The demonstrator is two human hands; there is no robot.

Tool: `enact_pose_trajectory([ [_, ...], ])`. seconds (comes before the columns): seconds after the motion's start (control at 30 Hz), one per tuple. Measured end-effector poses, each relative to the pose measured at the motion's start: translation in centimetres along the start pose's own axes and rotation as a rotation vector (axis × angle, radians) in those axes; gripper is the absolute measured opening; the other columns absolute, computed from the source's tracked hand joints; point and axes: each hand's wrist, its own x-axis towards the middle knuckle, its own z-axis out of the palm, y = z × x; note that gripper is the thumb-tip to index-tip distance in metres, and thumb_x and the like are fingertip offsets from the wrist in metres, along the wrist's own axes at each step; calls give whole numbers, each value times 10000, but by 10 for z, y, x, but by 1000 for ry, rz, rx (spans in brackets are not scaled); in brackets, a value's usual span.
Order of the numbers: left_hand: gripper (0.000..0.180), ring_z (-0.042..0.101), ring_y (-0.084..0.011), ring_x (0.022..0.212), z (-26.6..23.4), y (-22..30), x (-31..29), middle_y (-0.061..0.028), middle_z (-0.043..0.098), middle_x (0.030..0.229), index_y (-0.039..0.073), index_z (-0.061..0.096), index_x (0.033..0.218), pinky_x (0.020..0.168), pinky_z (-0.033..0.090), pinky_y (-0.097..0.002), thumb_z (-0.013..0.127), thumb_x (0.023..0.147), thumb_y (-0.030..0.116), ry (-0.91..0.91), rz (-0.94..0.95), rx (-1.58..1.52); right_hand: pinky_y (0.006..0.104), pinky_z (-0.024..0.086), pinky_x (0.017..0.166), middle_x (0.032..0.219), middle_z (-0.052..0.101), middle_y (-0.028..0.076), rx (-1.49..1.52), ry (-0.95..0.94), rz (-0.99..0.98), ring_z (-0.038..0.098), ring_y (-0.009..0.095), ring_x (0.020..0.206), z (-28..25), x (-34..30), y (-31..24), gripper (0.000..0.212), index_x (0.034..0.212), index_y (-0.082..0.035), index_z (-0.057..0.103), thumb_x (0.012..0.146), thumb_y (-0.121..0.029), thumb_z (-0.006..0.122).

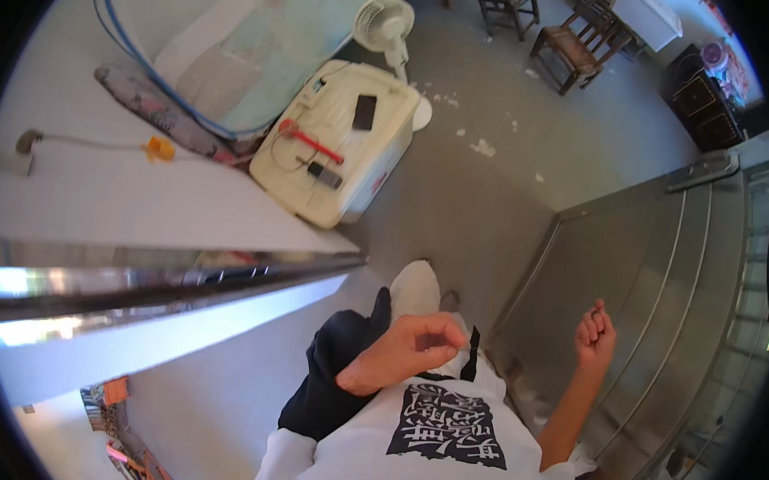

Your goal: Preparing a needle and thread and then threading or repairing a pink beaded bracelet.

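Note:
Black cloth [330,372] wraps or drapes about my left forearm, bunched near the wrist. In front of my white shirt [347,455], my left hand [409,350] is closed, with its fingers curled towards the thumb. Whether it holds anything is hidden. A thin black strap [472,353] hangs just right of its fingertips. My right hand [595,334] is raised on the right with its fingers curled in, in front of the grey metal door [608,286]. What is in those fingers, if anything, is too small to make out.
A cream plastic box [374,183] ahead bears a black phone [365,113], a keypad phone [324,175] and a red-handled tool [316,142]. Behind it stands a white fan [384,24]. A wooden chair [577,46] and dark cabinet [703,107] are farther off. A door edge [314,264] juts from the left.

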Motion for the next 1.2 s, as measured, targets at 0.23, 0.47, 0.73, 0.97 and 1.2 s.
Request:
enact_pose_trajectory([
  [0.23, 3, 479, -96, 757, -30, 63, 141, -6, 503, 809, -15, 549, 815, 710, 380, -223, 547, 814, -17, 122, 15, 69, 214, 229, 351, 557, 348, -31, 67, 106, -13, 310, 75, 429, 54, 102, -17, 85, 938, -31, 559, 922, -78, 490],
  [0.47, 28, 483, -136, 696, -32, 164, 291, -53, 544, 835, -4, 604, 850, 639, 392, -240, 608, 829, 16, -205, 12, 97, 214, 237, 359, 557, 359, -35, 237, 91, -228, 324, 75, 432, 87, 149, -60, 85, 927, -37, 567, 920, -85, 497],
  [0.73, 76, 458, -102, 656, -32, 246, 452, -35, 537, 841, 19, 586, 906, 599, 362, -231, 570, 841, -18, -359, -20, -3, 219, 242, 381, 571, 364, -30, 415, 119, -253, 315, 73, 437, 110, 267, -75, 86, 947, -16, 573, 902, -80, 539],
  [0.97, 117, 455, -115, 639, -35, 319, 577, -56, 527, 819, 7, 592, 925, 589, 368, -236, 557, 829, -49, -190, 47, -29, 224, 241, 394, 566, 322, -29, 438, 19, -213, 297, 80, 447, 186, 407, -142, 76, 909, -33, 549, 927, -86, 498],
  [1.2, 138, 451, -126, 659, 2, 389, 714, -68, 518, 804, 2, 586, 906, 619, 382, -255, 522, 819, -85, -138, 48, 22, 219, 224, 397, 559, 292, -56, 372, 79, -301, 281, 65, 454, 251, 497, -251, 43, 924, -54, 522, 928, -80, 488],
])
